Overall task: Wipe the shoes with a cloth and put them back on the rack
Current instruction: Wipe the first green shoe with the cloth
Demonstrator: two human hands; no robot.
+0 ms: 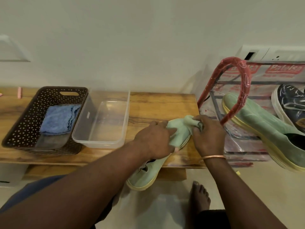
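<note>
Wiping is under way: the left hand [155, 141] presses down on and grips a mint-green shoe [148, 172] lying across the front edge of the wooden bench [156, 104], its heel overhanging the floor. The right hand [208, 134], close beside the left, clutches a bunched pale green cloth [184, 123] at the shoe's toe. Its matching shoe [264, 129] and a navy shoe [290, 103] sit on the plastic-wrapped shoe rack [247, 83]; whether those are cleaned I cannot tell. This shoe likely needs finishing, then racking.
</note>
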